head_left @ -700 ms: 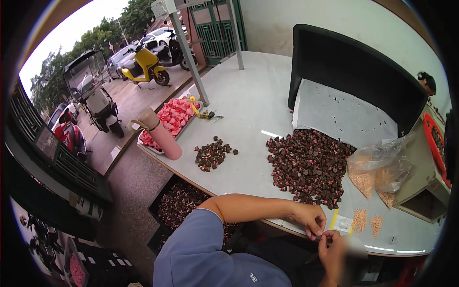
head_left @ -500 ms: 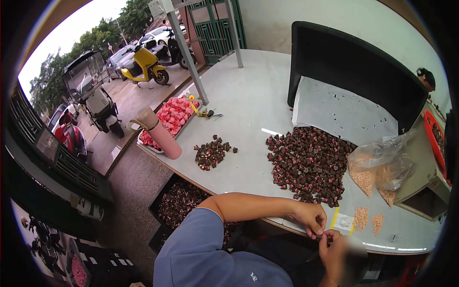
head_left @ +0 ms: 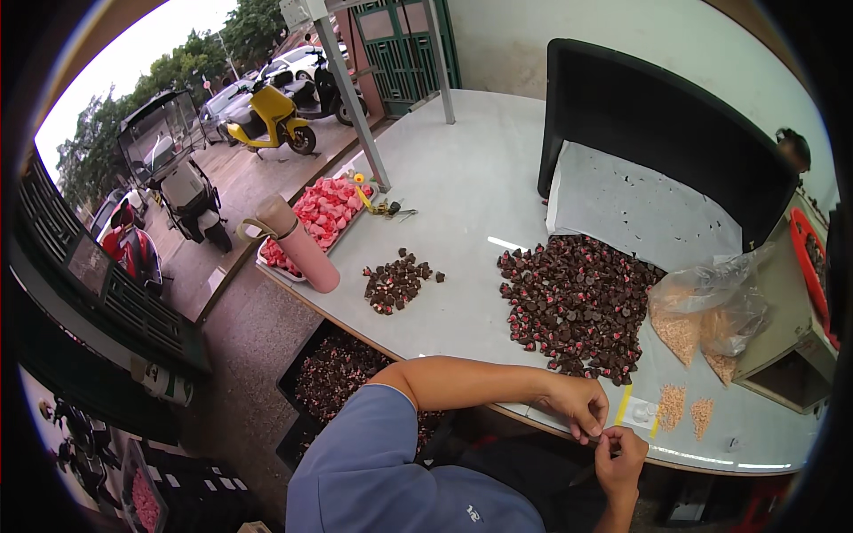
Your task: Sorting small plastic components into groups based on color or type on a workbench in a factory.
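At the near edge of the table, my left hand [head_left: 577,405] is closed in a pinch. Its fingertips meet those of my right hand [head_left: 622,457], which is also pinched. Whatever lies between them is too small to make out. Just beyond my hands spreads a large heap of small dark brown pieces with pink-red bits [head_left: 573,302]. Right of my fingers, a clear patch with yellow tape [head_left: 638,411] lies on the tabletop. Two little piles of tiny beige pieces sit beside it, a larger one [head_left: 671,407] and a smaller one [head_left: 702,417].
Clear plastic bags of beige pieces [head_left: 675,329] rest at the right, near a metal box [head_left: 786,342]. A black tray [head_left: 657,133] stands tilted behind the heap. To the left are a pink bottle [head_left: 306,253], a tray of pink pieces [head_left: 333,209] and a smaller dark pile [head_left: 397,282].
My right hand has turned slightly and shows more sharply now. My left hand stays almost in place, and the fingertips remain together. The view has shifted a little.
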